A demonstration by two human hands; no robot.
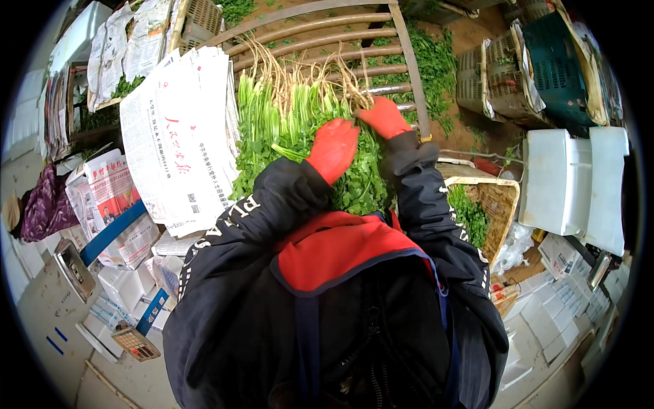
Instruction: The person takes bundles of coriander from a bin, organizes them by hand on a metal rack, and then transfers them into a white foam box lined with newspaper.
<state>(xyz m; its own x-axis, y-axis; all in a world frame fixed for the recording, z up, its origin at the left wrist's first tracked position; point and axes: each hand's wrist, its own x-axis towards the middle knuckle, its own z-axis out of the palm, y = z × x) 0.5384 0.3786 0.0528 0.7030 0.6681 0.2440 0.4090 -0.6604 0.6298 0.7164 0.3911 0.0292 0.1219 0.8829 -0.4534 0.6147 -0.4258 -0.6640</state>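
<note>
Leafy green stalks [306, 102], perhaps celery or coriander, lie side by side on a slatted rack [352, 36], their pale roots pointing away from me and their leaves towards me. My left hand [334, 148], in a red glove, rests over the leaves and lower stalks; its fingertips are hidden. My right hand [383, 117], also gloved in red, is at the root end of the rightmost stalks, its fingers curled against them. Whether either hand grips a stalk cannot be told. A thick stack of newspapers [179, 138] lies just left of the greens.
Loose greens [429, 71] lie on the brown ground beyond the rack. Plastic crates [503, 71] stand at the upper right, with a crate of greens [503, 197] by my right elbow. White foam boxes [549, 179] are farther right. Scales with displays [135, 343] stand at the lower left.
</note>
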